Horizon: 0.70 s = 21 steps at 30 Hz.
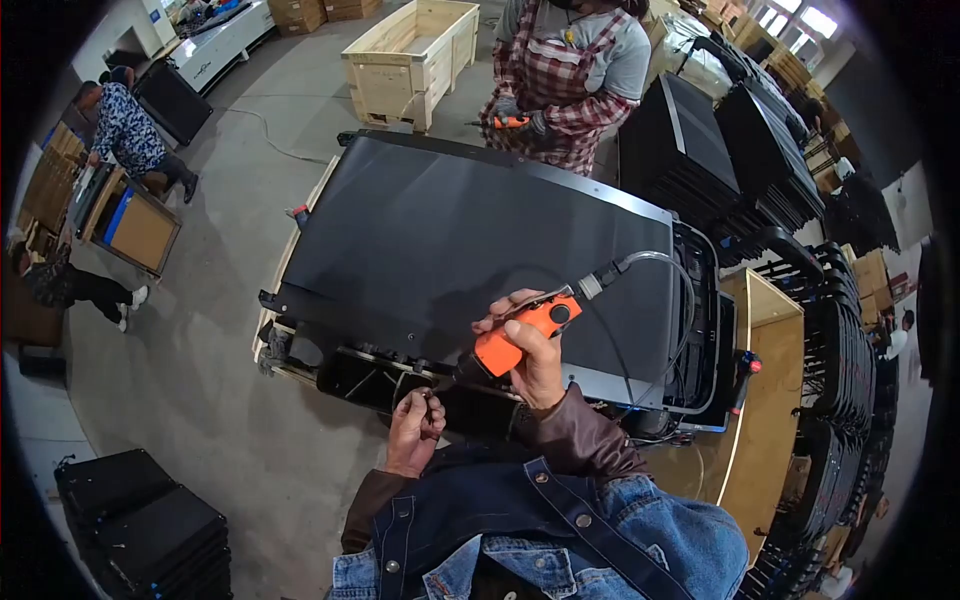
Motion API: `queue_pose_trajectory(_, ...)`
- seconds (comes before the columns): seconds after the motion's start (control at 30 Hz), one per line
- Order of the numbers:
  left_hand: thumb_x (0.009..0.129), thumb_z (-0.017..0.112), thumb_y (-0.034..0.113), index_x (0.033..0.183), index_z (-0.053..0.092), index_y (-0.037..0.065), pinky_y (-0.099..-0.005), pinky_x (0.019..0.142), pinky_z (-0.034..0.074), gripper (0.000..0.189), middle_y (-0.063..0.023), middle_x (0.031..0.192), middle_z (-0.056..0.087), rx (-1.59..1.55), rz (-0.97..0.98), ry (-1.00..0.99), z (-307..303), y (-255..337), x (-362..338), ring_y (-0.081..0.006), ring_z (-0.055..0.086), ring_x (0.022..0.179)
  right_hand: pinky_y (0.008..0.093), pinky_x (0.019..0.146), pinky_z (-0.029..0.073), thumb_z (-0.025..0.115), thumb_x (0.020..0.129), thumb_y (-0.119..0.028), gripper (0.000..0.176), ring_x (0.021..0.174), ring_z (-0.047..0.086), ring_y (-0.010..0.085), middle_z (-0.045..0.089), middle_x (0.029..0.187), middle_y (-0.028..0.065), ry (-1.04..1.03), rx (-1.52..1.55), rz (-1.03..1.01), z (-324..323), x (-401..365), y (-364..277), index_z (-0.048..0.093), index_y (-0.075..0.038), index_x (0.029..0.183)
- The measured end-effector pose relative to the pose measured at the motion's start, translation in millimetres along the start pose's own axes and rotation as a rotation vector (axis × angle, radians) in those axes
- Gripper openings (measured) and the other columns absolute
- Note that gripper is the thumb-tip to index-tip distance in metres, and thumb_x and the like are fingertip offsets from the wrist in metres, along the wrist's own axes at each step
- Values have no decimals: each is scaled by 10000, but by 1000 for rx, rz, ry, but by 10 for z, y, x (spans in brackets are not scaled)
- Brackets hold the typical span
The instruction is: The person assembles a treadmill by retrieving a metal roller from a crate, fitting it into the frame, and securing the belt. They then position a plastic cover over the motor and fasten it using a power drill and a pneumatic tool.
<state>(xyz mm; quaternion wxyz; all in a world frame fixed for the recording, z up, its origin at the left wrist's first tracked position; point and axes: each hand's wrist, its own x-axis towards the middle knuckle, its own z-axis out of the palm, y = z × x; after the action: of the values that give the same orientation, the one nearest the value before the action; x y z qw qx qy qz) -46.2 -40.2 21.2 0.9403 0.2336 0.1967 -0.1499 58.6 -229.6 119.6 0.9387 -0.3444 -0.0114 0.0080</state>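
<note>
My right hand [537, 362] is wrapped round an orange air screwdriver [505, 346]. A clear hose [655, 256] runs from its rear end over the right side of the deck. The tool's dark front end points down and left, toward my left hand [413, 428]. That hand is closed in a pinch at the near edge of the frame, around something small and dark that I cannot make out. Under the tool lies a wide black deck [430, 230] with silver side strips, looking like a treadmill. Black metal framework and an opening [365, 378] show along its near side.
Across the deck stands a person in a checked apron [560, 70], holding another orange tool [510, 122]. A wooden crate [400, 75] is behind. Black panels are stacked right [690, 140] and lower left [145, 520]. A red-ended tool [745, 375] hangs by a wooden box [770, 400].
</note>
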Motion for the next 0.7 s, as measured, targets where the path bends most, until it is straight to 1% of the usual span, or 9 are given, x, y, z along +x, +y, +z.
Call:
queue_pose_trajectory(0.2, 991, 632, 249, 1085, 595, 37, -248, 646, 479, 235, -48, 904, 620, 60, 23, 29, -142, 491, 47, -115, 565, 767, 486, 893, 545, 625, 838, 5, 357, 908, 668, 281, 629, 1063, 152, 88, -34, -19, 358, 109, 387, 527, -36, 1178)
queue_pose_trajectory(0.3, 1001, 596, 133, 1052, 618, 4, -235, 559, 459, 141, -79, 845, 649, 334, 262, 132, -173, 763, 85, -90, 540, 634, 476, 864, 552, 629, 852, -15, 326, 907, 663, 279, 624, 1053, 143, 137, -65, -7, 615, 228, 645, 523, -35, 1160)
queue_pose_trajectory(0.37, 989, 605, 107, 1002, 630, -23, -220, 513, 421, 133, -73, 796, 651, 644, 456, 186, -257, 950, 141, -63, 512, 589, 490, 884, 531, 623, 872, -53, 290, 906, 644, 278, 622, 1050, 117, 297, -113, 10, 729, 256, 861, 526, -71, 1145)
queue_pose_trajectory(0.4, 986, 619, 128, 976, 628, -42, -212, 485, 386, 171, -69, 769, 649, 671, 495, 176, -214, 1091, 124, -41, 489, 564, 472, 867, 527, 633, 885, -57, 284, 904, 629, 279, 631, 1038, 117, 297, -116, -7, 778, 278, 967, 520, -73, 1145)
queue_pose_trajectory(0.43, 992, 611, 140, 980, 626, -45, -220, 476, 374, 186, -69, 778, 649, 649, 468, 130, -318, 1186, 153, -40, 484, 559, 468, 894, 527, 641, 898, -64, 292, 924, 629, 280, 639, 1035, 121, 269, -105, -2, 800, 299, 1049, 513, -72, 1160)
queue_pose_trajectory(0.47, 1000, 600, 151, 987, 622, -43, -217, 480, 369, 196, -65, 779, 637, 566, 267, 182, -348, 1325, 184, -41, 482, 563, 465, 914, 528, 652, 903, -86, 306, 947, 625, 282, 638, 1041, 123, 280, -136, -20, 865, 311, 1128, 509, -71, 1174)
queue_pose_trajectory(0.53, 1002, 605, 182, 1037, 606, -27, -207, 527, 399, 211, -50, 808, 618, 373, 56, 71, -528, 1553, 231, -61, 514, 631, 472, 925, 528, 652, 909, -99, 318, 967, 629, 290, 635, 1059, 125, 262, -227, -37, 936, 364, 1263, 502, -66, 1188)
queue_pose_trajectory(0.63, 1000, 615, 203, 1043, 605, -15, -206, 544, 419, 222, -49, 824, 626, 400, 25, -4, -589, 1757, 297, -66, 521, 648, 478, 910, 533, 655, 910, -110, 338, 971, 640, 310, 629, 1087, 129, 220, -308, -54, 1130, 405, 1365, 495, -59, 1203)
queue_pose_trajectory(0.7, 994, 629, 217, 1044, 610, -3, -207, 551, 430, 227, -45, 827, 631, 333, -9, 37, -629, 1828, 368, -63, 523, 650, 477, 903, 535, 654, 913, -111, 341, 970, 644, 314, 628, 1095, 129, 185, -340, -86, 1316, 474, 1418, 493, -57, 1209)
